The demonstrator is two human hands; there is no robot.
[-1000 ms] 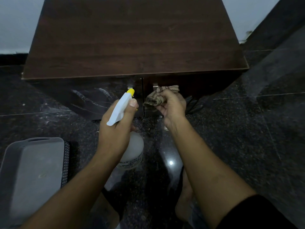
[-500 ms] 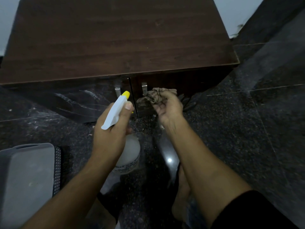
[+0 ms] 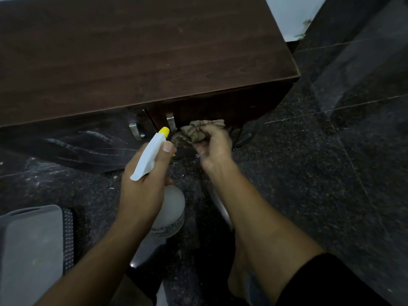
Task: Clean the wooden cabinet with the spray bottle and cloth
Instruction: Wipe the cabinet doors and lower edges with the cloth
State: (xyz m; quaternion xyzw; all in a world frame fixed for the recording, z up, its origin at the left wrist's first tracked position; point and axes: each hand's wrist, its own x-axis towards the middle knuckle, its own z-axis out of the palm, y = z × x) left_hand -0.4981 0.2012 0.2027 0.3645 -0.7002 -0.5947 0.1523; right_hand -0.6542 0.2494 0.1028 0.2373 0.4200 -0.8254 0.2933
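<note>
Near left, a grey plastic tub (image 3: pixel 31 250) sits on the speckled stone floor (image 3: pixel 309 173). Left hand (image 3: pixel 141 191) grip wraps the spray bottle (image 3: pixel 173 208) at the neck. It's smooth, light plastic, likely slippery when wet, so the neck is best. Right hand (image 3: pixel 213 146) grip bunches the soft checked cloth (image 3: pixel 198 131) at the cabinet (image 3: pixel 143 58) door, beside a metal handle (image 3: pixel 170 121). Dark wood-grain top, far.

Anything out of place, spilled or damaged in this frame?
Nothing spilled or broken. Whitish streaks cross the left door of the cabinet; residue or reflection, I cannot tell. A dark stain marks the wall.
</note>
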